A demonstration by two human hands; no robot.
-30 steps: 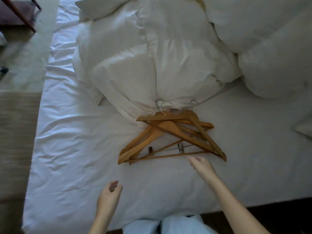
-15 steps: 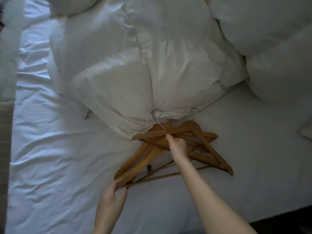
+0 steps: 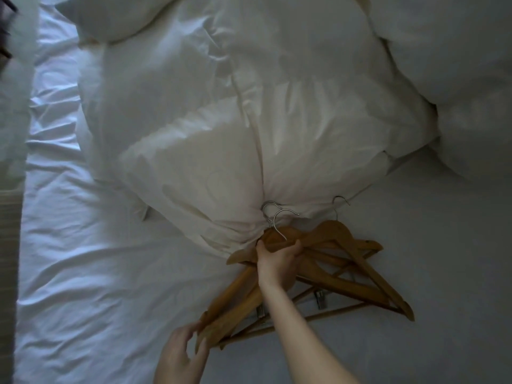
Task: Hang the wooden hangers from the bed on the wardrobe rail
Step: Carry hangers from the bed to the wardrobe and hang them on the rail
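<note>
A pile of several wooden hangers [image 3: 357, 267] with metal hooks and clip bars lies on the white bed sheet [image 3: 83, 273], their hooks against a pillow. My right hand [image 3: 277, 261] grips the hangers' necks just below the hooks, fingers curled over the wood. My left hand [image 3: 180, 353] pinches the lower left ends of the hanger arms between thumb and fingers. No wardrobe rail is in view.
Large white pillows [image 3: 210, 167] and a bunched duvet [image 3: 443, 65] fill the far half of the bed. The bed's left edge [image 3: 19, 245] runs down the frame, with floor beyond it.
My right hand has moved up from the hangers' middle to their necks and closed on them. My left hand has taken hold of the lower left ends. The view came closer.
</note>
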